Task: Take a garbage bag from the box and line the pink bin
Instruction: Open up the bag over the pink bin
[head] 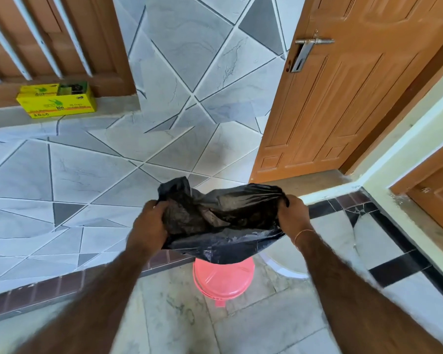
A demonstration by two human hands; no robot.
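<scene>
Black plastic fills the middle of the view: a garbage bag (223,221) held up between two bare hands, its mouth pulled open and facing up toward the camera. The left hand (149,223) has its fingers closed over the left edge of the mouth, and the right hand (293,213) is closed on the right edge — so the opening stretches side to side, with its long axis running left to right. A loose flap of the rim sticks up at the far left corner. The rest of the bag hangs down from the hands, and its lower part covers the far side of the pink bin (223,279), which stands on the pale floor directly below; whether the plastic touches the bin cannot be told. A thin band circles the right wrist. Well apart, at the upper left, a yellow box (58,102) sits on a grey ledge against the wall. A brown door (343,103) stands open at the right.
</scene>
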